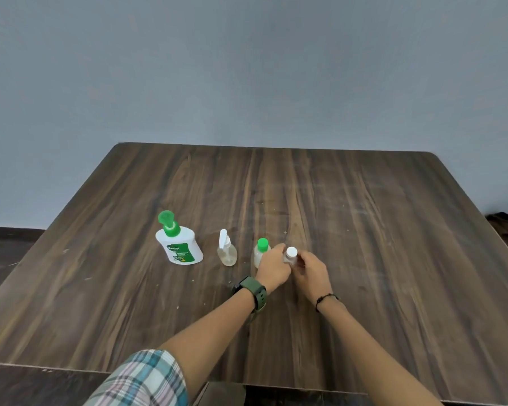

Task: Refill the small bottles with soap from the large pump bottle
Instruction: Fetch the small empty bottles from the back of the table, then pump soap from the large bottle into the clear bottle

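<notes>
Clearly the only readable writing is "Dettol" on the green label of the large pump bottle [179,241], which stands white-bodied with a green pump head at about nine o'clock from my hands; the smaller print beneath the brand is too fine to make out. Just to its right stands a clear spray bottle [227,249] with a white nozzle, and whatever is in it looks pale, though I cannot tell how full it is. At eleven o'clock from my hands, a small bottle with a green cap [261,249] stands upright, its lower body hidden behind my left hand [273,267]. Both hands are together on the white-capped small bottle [291,255]: my left hand curls around its side and my right hand [312,271] closes on it from the other side, so only the white cap and a sliver of the neck show, and its contents are hidden. A green watch [252,291] sits on my left wrist, a dark cord bracelet [326,298] on my right, and a plaid sleeve [141,379] is cut off by the bottom edge. Everything stands on the dark wooden table [364,230].
</notes>
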